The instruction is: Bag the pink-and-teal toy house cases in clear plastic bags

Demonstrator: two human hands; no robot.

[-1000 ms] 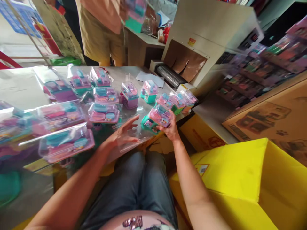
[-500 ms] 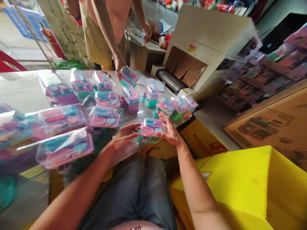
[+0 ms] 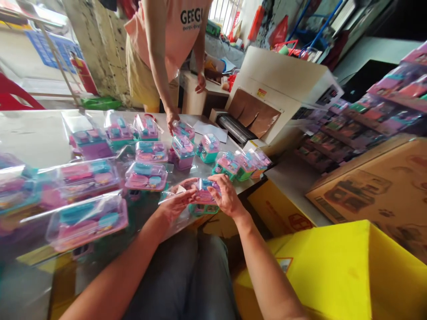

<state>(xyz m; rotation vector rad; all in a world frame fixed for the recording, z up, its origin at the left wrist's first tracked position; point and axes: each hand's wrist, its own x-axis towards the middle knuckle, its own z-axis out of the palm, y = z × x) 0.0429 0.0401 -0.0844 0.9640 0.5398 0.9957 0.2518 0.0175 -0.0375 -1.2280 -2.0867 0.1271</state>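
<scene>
My right hand (image 3: 226, 195) grips a small pink-and-teal toy box (image 3: 203, 201) at the near edge of the grey table (image 3: 40, 138). My left hand (image 3: 178, 201) pinches a clear plastic bag (image 3: 173, 209) against the box's left side. Several more toy boxes (image 3: 147, 175), some wrapped in clear film, lie on the table beyond my hands. Across the table another person's hand (image 3: 172, 121) rests on a toy box (image 3: 183, 130).
A beige shrink-wrap machine (image 3: 283, 89) with a roller mouth stands at the table's far right. A yellow carton (image 3: 336, 271) sits to the right of my legs, with brown cartons (image 3: 373, 186) beyond it. Packaged toys (image 3: 376, 111) fill shelves at the right.
My right hand brought a toy box from the right-hand row to the table's near edge, and my left hand closed on the clear bag beside it. The other person set a box down.
</scene>
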